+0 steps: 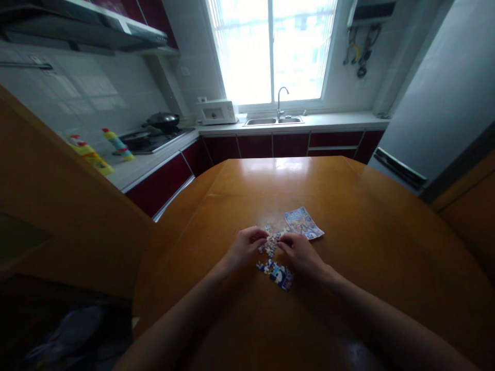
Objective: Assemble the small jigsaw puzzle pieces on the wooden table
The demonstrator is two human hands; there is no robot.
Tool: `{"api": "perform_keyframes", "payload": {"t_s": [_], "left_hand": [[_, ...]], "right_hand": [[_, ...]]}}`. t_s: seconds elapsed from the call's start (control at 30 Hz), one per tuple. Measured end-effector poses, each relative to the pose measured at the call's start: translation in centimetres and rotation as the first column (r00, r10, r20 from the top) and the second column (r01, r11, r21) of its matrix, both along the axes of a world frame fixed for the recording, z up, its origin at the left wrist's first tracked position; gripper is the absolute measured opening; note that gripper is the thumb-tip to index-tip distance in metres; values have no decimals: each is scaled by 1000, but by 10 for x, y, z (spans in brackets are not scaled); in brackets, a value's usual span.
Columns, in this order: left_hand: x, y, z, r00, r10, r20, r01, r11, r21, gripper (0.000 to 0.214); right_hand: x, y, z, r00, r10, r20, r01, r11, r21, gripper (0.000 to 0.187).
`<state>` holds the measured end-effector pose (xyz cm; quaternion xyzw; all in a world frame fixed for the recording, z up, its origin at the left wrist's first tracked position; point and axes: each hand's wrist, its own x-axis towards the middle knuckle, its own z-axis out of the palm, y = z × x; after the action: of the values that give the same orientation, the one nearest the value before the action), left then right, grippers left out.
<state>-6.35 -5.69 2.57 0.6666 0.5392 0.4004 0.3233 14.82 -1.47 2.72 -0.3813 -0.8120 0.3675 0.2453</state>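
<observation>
A loose heap of small jigsaw puzzle pieces (pixel 271 244) lies on the wooden table between my two hands. My left hand (pixel 247 243) is at the heap's left edge, its fingers curled together against the pieces. From the other side, my right hand (pixel 297 248) reaches in with thumb and fingers closed at the right edge. Whatever either hand pinches is too small to make out. Nearer to me is a partly joined puzzle section (pixel 277 273), blue and white with a ragged outline. Beyond my right hand a printed picture sheet (pixel 303 222) lies flat.
The round-ended wooden table (pixel 247 190) has a glossy top. Past it runs a counter with a sink (pixel 262 122), a white microwave (pixel 217 112) and a stove bearing a lidded wok (pixel 163 121). Bottles (pixel 118 144) stand at left; a fridge (pixel 433 98) is at right.
</observation>
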Motion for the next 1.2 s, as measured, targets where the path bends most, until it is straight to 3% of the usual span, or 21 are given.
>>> {"api": "perform_keyframes", "payload": {"t_s": [0.1,0.2,0.27,0.33,0.47,0.57,0.63,0.73,0.9,1.03,1.2], "left_hand": [[0,-2,8,996,-60,-70,65,996,64,18],[-2,-10,22,961,-96,-261,125,987,98,18],[-2,-17,32,917,-142,-374,161,987,22,10],[0,-24,37,861,-271,-431,250,962,-108,6],[4,-28,35,805,-381,-456,329,925,-192,5],[3,-26,28,807,-374,-456,291,925,-243,13],[2,-25,25,812,-369,-452,272,925,-266,16],[2,-25,24,814,-388,-431,297,917,-265,17],[5,-29,33,816,-422,-394,370,906,-205,15],[4,-26,34,860,-333,-388,295,943,-154,18],[5,-16,18,927,-180,-328,188,982,-8,27]], "right_hand": [[2,1,0,995,-83,53,77,991,110,32],[2,-2,2,984,-124,125,97,974,203,34],[1,-4,5,980,-128,151,93,971,222,30],[1,-6,10,977,-113,179,71,972,225,25],[4,-18,21,943,-3,332,-54,985,164,17],[6,-30,28,893,117,435,-176,979,98,11],[5,-37,30,870,165,464,-230,970,86,18],[5,-40,30,864,172,473,-247,964,100,25],[6,-39,28,861,167,481,-244,964,102,19],[5,-40,31,861,180,477,-257,961,102,18],[5,-39,27,873,208,441,-276,956,97,26]]}}
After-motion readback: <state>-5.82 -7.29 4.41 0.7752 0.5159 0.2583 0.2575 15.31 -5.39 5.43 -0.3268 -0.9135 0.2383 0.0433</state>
